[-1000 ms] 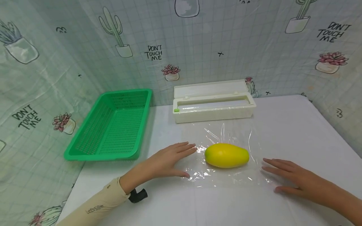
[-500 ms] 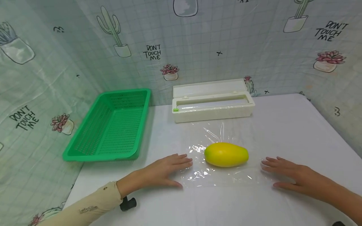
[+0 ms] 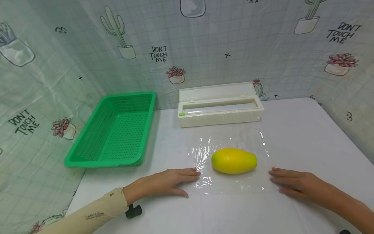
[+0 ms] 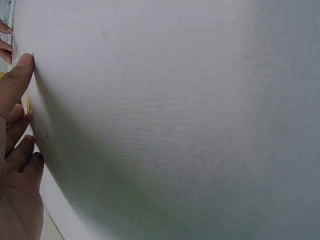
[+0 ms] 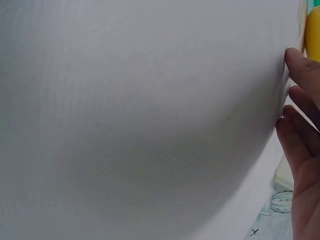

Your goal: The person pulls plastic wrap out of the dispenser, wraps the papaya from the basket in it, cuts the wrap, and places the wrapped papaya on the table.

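Note:
A yellow papaya-shaped fruit (image 3: 234, 161) lies on a sheet of clear cling film (image 3: 225, 185) spread over the white table. My left hand (image 3: 170, 182) is left of the fruit, fingers fairly straight, fingertips at the film's left edge. On the other side my right hand (image 3: 304, 184) reaches in with extended fingers, their tips at the film's right edge. Neither hand grips the fruit. In the left wrist view, the left thumb and fingers (image 4: 20, 155) are at the table surface. The right wrist view has the right fingertips (image 5: 287, 117) against the table, with part of the yellow fruit beyond.
Behind the film stands a white cling film box (image 3: 221, 115) with its lid raised and a small green slider at its left end. A green perforated basket (image 3: 143, 136) sits at the back left. A cactus-print sheet (image 3: 204, 48) hangs around the table (image 3: 233, 214).
My left hand has moved down and toward me, from beside the fruit to the film's lower left. The right hand has lowered slightly. Creases in the film have shifted; the fruit stays in place.

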Tool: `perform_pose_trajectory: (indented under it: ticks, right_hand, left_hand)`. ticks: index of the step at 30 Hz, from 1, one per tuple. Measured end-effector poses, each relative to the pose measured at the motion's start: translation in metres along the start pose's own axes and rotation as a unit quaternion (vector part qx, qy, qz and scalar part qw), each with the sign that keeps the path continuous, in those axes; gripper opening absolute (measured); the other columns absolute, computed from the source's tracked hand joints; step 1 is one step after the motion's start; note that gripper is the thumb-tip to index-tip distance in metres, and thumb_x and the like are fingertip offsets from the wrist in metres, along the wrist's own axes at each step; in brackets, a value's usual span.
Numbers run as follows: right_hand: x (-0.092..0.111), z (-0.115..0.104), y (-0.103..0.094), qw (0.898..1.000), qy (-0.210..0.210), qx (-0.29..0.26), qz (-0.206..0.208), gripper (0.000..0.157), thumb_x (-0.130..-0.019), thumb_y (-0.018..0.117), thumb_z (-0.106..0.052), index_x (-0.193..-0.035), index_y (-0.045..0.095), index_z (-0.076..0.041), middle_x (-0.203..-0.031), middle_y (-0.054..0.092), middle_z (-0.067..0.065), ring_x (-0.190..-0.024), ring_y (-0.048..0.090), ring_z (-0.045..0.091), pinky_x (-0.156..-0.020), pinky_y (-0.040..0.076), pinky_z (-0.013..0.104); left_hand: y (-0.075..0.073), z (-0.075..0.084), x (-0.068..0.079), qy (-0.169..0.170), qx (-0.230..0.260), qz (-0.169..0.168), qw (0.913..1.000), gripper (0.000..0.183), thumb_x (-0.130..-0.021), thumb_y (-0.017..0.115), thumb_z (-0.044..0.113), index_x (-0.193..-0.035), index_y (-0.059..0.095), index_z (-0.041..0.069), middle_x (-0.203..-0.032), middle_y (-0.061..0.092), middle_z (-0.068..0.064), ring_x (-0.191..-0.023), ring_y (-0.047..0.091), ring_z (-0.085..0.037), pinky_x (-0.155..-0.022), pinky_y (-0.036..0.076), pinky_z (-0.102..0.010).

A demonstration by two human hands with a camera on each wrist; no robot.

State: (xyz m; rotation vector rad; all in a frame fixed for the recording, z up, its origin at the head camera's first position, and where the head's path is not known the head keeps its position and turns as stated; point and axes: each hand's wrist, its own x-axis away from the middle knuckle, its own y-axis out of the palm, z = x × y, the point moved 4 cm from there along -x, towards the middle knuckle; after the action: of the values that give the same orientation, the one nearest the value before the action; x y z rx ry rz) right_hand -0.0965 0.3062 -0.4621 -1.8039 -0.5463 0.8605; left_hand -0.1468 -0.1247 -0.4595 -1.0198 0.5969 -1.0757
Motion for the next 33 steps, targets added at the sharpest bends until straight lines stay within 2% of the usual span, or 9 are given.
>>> perform_pose_trajectory:
  ticks: [4, 8, 12, 15, 18, 22, 26, 30, 33]
  right_hand:
    - [0.000, -0.001, 0.002, 1.000, 0.000, 0.007, 0.027, 0.051, -0.075, 0.089, -0.021, -0.124, 0.074, -0.022, -0.133, 0.068, -0.005, -0.134, 0.040, -0.015, -0.102, 0.030, -0.001]
    - [-0.001, -0.003, 0.001, 0.999, -0.003, 0.006, 0.038, 0.044, -0.077, 0.088, -0.022, -0.120, 0.076, -0.023, -0.128, 0.069, -0.005, -0.129, 0.049, -0.009, -0.101, 0.031, 0.000]
    - [-0.003, -0.005, -0.001, 0.999, -0.005, 0.005, 0.040, 0.037, -0.080, 0.085, -0.024, -0.116, 0.077, -0.026, -0.124, 0.071, -0.005, -0.121, 0.058, -0.001, -0.101, 0.032, 0.000]
    - [-0.005, -0.006, -0.005, 0.999, -0.003, 0.007, 0.044, 0.029, -0.087, 0.080, -0.032, -0.115, 0.077, -0.026, -0.122, 0.071, -0.006, -0.117, 0.062, 0.001, -0.100, 0.033, 0.000]
    - [-0.007, -0.006, -0.010, 0.999, 0.001, 0.015, 0.049, 0.027, -0.091, 0.074, -0.038, -0.114, 0.078, -0.025, -0.121, 0.071, -0.007, -0.113, 0.064, 0.003, -0.099, 0.034, 0.000]
    - [-0.009, -0.006, -0.014, 0.998, 0.001, 0.013, 0.057, 0.029, -0.096, 0.065, -0.045, -0.113, 0.078, -0.025, -0.120, 0.072, -0.007, -0.113, 0.064, 0.003, -0.099, 0.034, 0.000]
    - [-0.011, -0.008, -0.014, 0.998, -0.009, -0.002, 0.062, 0.031, -0.099, 0.059, -0.046, -0.112, 0.078, -0.026, -0.120, 0.071, -0.007, -0.115, 0.062, 0.002, -0.101, 0.034, 0.001]
    - [-0.012, -0.009, -0.013, 0.998, -0.011, -0.003, 0.060, 0.027, -0.098, 0.063, -0.043, -0.113, 0.077, -0.026, -0.121, 0.071, -0.007, -0.115, 0.062, 0.002, -0.102, 0.033, 0.002]
    - [-0.012, -0.010, -0.014, 0.998, -0.010, 0.004, 0.059, 0.030, -0.099, 0.061, -0.045, -0.113, 0.077, -0.025, -0.120, 0.071, -0.008, -0.113, 0.063, 0.004, -0.102, 0.033, 0.001]
  left_hand:
    - [0.000, 0.002, -0.001, 0.025, -0.009, 0.016, 0.9995, 0.058, -0.097, 0.070, 0.036, -0.147, 0.055, 0.010, -0.158, 0.045, 0.001, -0.149, 0.036, -0.017, -0.116, 0.036, -0.032]
    - [0.000, 0.005, -0.003, 0.036, -0.021, 0.040, 0.9983, 0.047, -0.099, 0.068, 0.031, -0.141, 0.061, 0.011, -0.153, 0.051, 0.000, -0.146, 0.041, -0.017, -0.114, 0.039, -0.030]
    - [-0.001, 0.007, -0.005, 0.047, -0.044, 0.071, 0.9954, 0.038, -0.100, 0.068, 0.025, -0.136, 0.067, 0.011, -0.147, 0.058, -0.001, -0.141, 0.048, -0.017, -0.112, 0.042, -0.029]
    - [-0.004, 0.009, -0.005, 0.068, -0.056, 0.107, 0.9904, 0.031, -0.099, 0.069, 0.019, -0.128, 0.072, 0.012, -0.142, 0.062, -0.003, -0.138, 0.052, -0.020, -0.110, 0.043, -0.029]
    - [-0.007, 0.011, -0.005, 0.080, -0.044, 0.134, 0.9867, 0.025, -0.097, 0.072, 0.016, -0.121, 0.076, 0.012, -0.138, 0.064, -0.005, -0.136, 0.054, -0.022, -0.110, 0.044, -0.029]
    - [-0.007, 0.011, -0.005, 0.088, -0.031, 0.132, 0.9868, 0.025, -0.094, 0.076, 0.020, -0.118, 0.076, 0.013, -0.137, 0.065, -0.003, -0.136, 0.054, -0.022, -0.112, 0.042, -0.029]
    - [-0.005, 0.012, -0.005, 0.112, -0.071, 0.121, 0.9837, 0.015, -0.092, 0.078, 0.022, -0.106, 0.077, 0.016, -0.135, 0.065, -0.001, -0.133, 0.054, -0.023, -0.113, 0.042, -0.029]
    - [-0.006, 0.013, -0.006, 0.126, -0.100, 0.128, 0.9786, 0.005, -0.092, 0.078, 0.017, -0.097, 0.077, 0.017, -0.131, 0.067, 0.000, -0.131, 0.055, -0.023, -0.114, 0.041, -0.029]
    - [-0.007, 0.014, -0.007, 0.123, -0.089, 0.138, 0.9788, 0.005, -0.092, 0.077, 0.013, -0.094, 0.077, 0.017, -0.129, 0.068, -0.001, -0.131, 0.056, -0.024, -0.115, 0.040, -0.030]
